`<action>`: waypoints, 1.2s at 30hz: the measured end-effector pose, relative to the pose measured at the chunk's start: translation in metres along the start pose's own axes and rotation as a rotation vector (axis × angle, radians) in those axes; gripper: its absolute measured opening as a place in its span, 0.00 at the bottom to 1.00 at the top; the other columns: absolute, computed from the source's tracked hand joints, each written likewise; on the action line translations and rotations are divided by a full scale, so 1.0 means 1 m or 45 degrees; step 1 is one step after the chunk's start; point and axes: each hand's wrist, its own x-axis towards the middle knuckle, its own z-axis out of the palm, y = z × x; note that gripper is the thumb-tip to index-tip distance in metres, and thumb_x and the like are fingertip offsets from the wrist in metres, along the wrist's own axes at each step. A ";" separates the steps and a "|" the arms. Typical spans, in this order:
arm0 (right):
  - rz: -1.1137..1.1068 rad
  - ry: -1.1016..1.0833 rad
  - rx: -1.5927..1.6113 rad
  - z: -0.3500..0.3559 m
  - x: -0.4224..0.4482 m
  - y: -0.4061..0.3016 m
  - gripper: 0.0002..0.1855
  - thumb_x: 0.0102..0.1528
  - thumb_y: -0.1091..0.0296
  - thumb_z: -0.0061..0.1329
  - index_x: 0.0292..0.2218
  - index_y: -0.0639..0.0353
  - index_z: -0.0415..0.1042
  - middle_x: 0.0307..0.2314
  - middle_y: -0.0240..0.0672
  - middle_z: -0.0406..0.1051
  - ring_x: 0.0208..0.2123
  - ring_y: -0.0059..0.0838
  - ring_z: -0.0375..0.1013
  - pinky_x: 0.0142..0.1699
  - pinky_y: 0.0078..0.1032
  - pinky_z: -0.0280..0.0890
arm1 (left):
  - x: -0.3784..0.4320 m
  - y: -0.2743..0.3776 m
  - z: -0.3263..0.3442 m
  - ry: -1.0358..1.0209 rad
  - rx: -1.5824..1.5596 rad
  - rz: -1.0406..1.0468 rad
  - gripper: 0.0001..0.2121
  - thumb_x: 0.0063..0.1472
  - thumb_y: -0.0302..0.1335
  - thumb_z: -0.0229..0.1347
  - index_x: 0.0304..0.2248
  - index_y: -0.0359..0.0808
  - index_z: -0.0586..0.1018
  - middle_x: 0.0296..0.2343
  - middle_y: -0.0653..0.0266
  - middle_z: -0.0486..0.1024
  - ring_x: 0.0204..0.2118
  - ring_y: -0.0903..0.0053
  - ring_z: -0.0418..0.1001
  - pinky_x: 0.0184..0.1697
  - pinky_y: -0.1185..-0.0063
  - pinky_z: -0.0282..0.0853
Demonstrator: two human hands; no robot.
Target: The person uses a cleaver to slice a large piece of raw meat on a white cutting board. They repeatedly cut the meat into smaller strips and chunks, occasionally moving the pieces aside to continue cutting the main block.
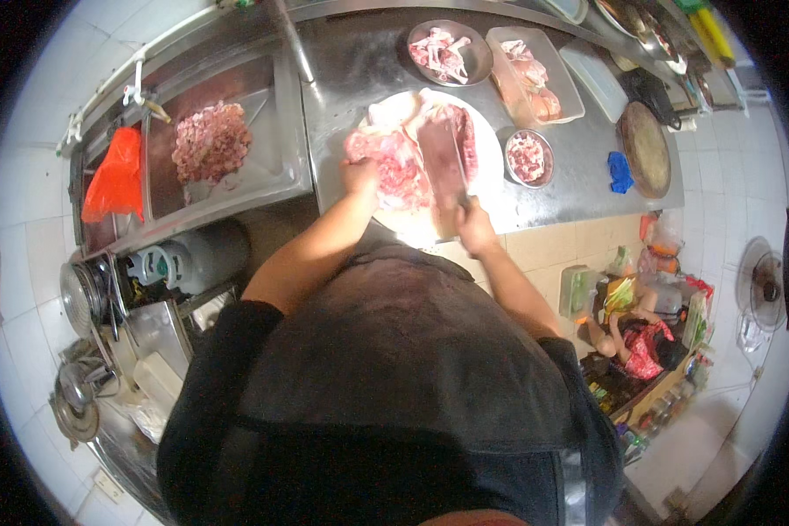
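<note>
A large piece of raw meat [394, 161] lies on a round white cutting board [490, 164] in front of me. My left hand [361, 177] grips the meat's near left edge, its fingers curled in. In my right hand [477, 227] is the handle of a cleaver [442, 164]. The cleaver's broad blade reaches away from me over the board and hides part of the meat. Right of the blade lies a strip of redder meat [468, 141], close against it. A pale, fatty lump [389, 112] rests at the board's far side.
A metal bowl of bones [444, 56], a plastic tub of raw meat [532, 82] and a small bowl of meat pieces [528, 159] stand beyond and right. Chopped meat [212, 143] fills part of the left sink [263, 158]. Another person [641, 345] crouches at lower right.
</note>
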 end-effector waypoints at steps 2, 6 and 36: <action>-0.073 -0.025 -0.116 -0.033 -0.003 0.021 0.17 0.66 0.58 0.45 0.44 0.66 0.68 0.30 0.52 0.77 0.30 0.50 0.78 0.39 0.41 0.71 | -0.008 0.009 -0.012 0.044 0.044 0.030 0.16 0.56 0.24 0.64 0.42 0.28 0.74 0.34 0.55 0.78 0.36 0.71 0.78 0.40 0.72 0.74; -0.142 -0.051 -0.250 -0.093 -0.005 -0.033 0.18 0.65 0.56 0.46 0.45 0.63 0.65 0.34 0.60 0.75 0.38 0.63 0.75 0.43 0.49 0.69 | -0.043 0.020 -0.024 -0.009 0.083 -0.007 0.08 0.61 0.23 0.59 0.40 0.31 0.80 0.33 0.60 0.81 0.34 0.72 0.81 0.37 0.73 0.75; 0.011 0.047 0.025 -0.050 -0.066 0.062 0.16 0.65 0.59 0.48 0.38 0.66 0.64 0.21 0.45 0.72 0.23 0.40 0.76 0.29 0.36 0.69 | -0.056 0.126 -0.014 -0.361 -0.173 -0.162 0.07 0.61 0.17 0.56 0.39 0.24 0.77 0.33 0.51 0.80 0.37 0.61 0.82 0.42 0.67 0.80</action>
